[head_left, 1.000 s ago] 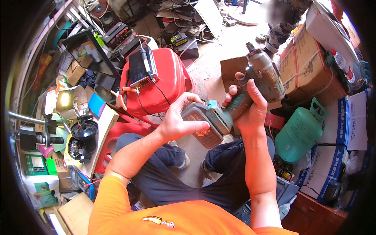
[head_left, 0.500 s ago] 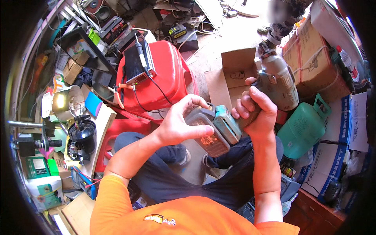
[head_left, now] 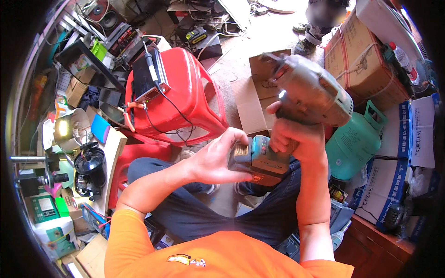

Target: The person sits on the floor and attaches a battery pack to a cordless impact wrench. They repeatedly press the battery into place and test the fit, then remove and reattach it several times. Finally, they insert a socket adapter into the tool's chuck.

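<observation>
"What's that person got in hand, from where you're standing?"

"A power tool, grey-brown and worn. It's up to the right of the red stool, with its nose tipped away, and a small lamp glows on it. The nose itself is blurred."

"And who's holding it where?"

"The right hand has the handle; that grip is wrapped round it, below the body of the tool. The left hand, just this side of the stool, has the battery pack. That grip is a C, thumb on the near edge, fingers on the far one."

"Is the pack locked onto the tool?"

"Can't tell. It sits right at the teal base of the handle, but I can't see how far it's seated."

"Anything on the stool?"

"A black box with a pen-shaped iron lying across it and a cable trailing down. Orange-handled pliers hang at the stool's left edge."

"Round about?"

"Right of the stool, an open cardboard box; farther right, a green gas cylinder, with a strapped carton beyond it. Past the stool, someone else's shoe."
</observation>
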Tool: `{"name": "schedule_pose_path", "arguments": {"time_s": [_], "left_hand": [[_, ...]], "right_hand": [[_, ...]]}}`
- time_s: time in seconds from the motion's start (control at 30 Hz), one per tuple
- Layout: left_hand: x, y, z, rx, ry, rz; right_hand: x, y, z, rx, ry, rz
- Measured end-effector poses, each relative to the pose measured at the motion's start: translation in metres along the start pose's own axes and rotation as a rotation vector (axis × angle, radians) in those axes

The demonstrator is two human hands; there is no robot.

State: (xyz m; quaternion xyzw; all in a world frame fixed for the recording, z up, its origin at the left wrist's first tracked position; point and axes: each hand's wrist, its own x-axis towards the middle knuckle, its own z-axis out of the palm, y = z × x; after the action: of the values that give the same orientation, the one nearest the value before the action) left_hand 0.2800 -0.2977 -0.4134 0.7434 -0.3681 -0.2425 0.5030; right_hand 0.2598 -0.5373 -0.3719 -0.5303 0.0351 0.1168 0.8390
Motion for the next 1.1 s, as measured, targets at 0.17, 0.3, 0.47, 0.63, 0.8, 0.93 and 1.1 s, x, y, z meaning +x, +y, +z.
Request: {"name": "schedule_pose_path", "arguments": {"time_s": [0.17,0.3,0.47,0.63,0.8,0.93,1.1], "left_hand": [[0.015,0.013,0.000,0.300,-0.004,0.109],[0.016,0.005,-0.006,0.255,-0.097,0.012],[0.012,0.011,-0.007,0.197,-0.151,-0.106],[-0.004,-0.006,-0.002,0.179,-0.188,-0.161],[-0.002,-0.003,-0.001,0.131,-0.237,-0.176],[0.004,0.002,-0.001,0.132,-0.171,-0.162],[0.001,0.000,0.011,0.122,-0.190,-0.127]], "right_hand": [[-0.001,0.010,0.019,-0.162,0.031,-0.154],[0.005,0.015,0.020,-0.071,0.078,-0.030],[0.008,0.032,0.013,0.022,-0.067,-0.201],[0.005,0.051,0.016,-0.095,0.091,0.015],[0.007,0.034,0.015,-0.127,0.047,0.109],[0.005,0.033,0.016,-0.057,0.219,0.000],[0.005,0.022,0.006,-0.168,0.044,0.091]]}}
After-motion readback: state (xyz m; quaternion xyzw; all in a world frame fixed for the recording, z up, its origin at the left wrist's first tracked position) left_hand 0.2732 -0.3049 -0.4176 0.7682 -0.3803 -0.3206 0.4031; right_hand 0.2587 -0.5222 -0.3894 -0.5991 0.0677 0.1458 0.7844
